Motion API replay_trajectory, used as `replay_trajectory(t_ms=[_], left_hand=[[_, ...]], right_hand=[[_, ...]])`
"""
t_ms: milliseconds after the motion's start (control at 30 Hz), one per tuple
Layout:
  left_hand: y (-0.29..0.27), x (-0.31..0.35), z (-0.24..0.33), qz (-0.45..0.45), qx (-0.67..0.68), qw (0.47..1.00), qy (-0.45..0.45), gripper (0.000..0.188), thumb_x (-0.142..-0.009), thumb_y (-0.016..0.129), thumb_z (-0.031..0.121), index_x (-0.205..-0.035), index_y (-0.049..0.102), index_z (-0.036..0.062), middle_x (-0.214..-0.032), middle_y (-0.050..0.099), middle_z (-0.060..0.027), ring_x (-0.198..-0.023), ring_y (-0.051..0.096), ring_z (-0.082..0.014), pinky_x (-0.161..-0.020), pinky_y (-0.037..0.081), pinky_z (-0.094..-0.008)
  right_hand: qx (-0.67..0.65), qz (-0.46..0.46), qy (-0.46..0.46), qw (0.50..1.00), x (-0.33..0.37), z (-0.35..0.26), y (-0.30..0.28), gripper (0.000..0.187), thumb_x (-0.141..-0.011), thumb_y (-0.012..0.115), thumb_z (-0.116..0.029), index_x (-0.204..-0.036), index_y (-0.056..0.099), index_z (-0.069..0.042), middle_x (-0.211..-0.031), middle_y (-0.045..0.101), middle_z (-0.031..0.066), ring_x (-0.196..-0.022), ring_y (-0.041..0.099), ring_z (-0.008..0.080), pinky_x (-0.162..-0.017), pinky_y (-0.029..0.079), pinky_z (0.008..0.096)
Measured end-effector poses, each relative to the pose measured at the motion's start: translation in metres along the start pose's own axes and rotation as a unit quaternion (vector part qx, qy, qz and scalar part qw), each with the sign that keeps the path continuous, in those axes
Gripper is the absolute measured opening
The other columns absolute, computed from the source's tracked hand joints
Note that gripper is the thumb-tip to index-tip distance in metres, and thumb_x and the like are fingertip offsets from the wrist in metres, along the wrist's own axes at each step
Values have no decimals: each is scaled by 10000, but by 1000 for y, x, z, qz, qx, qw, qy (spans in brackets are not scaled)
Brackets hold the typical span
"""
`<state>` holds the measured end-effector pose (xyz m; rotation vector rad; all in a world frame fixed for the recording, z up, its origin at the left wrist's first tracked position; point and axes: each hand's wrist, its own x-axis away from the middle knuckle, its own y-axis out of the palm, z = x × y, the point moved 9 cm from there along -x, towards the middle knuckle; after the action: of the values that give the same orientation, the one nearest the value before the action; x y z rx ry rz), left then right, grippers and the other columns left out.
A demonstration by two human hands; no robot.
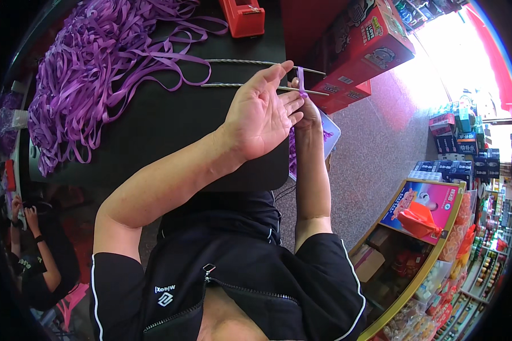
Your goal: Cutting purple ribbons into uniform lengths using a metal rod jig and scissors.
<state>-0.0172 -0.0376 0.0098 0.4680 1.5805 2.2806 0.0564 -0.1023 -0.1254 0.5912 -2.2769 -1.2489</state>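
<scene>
Two thin twisted metal rods [227, 85] lie side by side and jut past the right end of the black table [170, 128]. A narrow purple ribbon [301, 79] loops across both rods near their tips. My left hand [261, 113] is in front of the rods, palm showing and fingers stretched out toward the ribbon. Partly hidden behind it, my right hand [308, 112] has its fingers curled at the lower rod, where the ribbon's lower end meets them. A large tangled heap of purple ribbon loops [114, 62] covers the table's left part.
A red tape dispenser [243, 18] sits at the table's far edge. Red cartons [364, 48] stand beyond the rod tips. Below the table's right end shows a pale tray [331, 133] with purple bits. A glass display case [398, 227] is at right; another person [40, 244] works at lower left.
</scene>
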Motion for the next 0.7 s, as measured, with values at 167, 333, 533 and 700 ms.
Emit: replay_trajectory(t_ms=[167,333,533,700], left_hand=[[4,1,-2,-1,14,1000,-4,708,-929,448,464,-1484,128,160,-1491,-45,-335,-1427,-24,-380,-1148,-4,-449],[0,1,-2,17,10,1000,5,730,-918,461,474,-1482,114,168,-1487,-43,-343,-1425,-17,-389,-1146,-5,-449],[3,1,-2,21,12,1000,1,739,-911,475,469,-1480,108,171,-1488,-35,-341,-1424,-19,-390,-1144,3,-443],[-2,2,-2,38,23,999,7,647,-911,486,449,-1429,219,169,-1452,156,-286,-1383,146,-350,-1135,79,-424]], right_hand=[[188,115,-61,974,31,-39,-15,169,-889,637,-204,-971,619,-58,-813,643,58,-666,600,127,-569,481,222],[764,321,-280,484,99,-113,76,191,-846,663,-219,-891,655,-33,-830,627,97,-696,611,212,-672,481,331],[830,310,-268,379,115,-122,123,169,-824,655,-204,-917,670,-64,-884,630,110,-850,636,274,-751,483,374],[807,215,-284,471,86,-91,154,149,-786,690,-202,-841,680,-64,-830,610,107,-791,620,278,-720,477,371]])
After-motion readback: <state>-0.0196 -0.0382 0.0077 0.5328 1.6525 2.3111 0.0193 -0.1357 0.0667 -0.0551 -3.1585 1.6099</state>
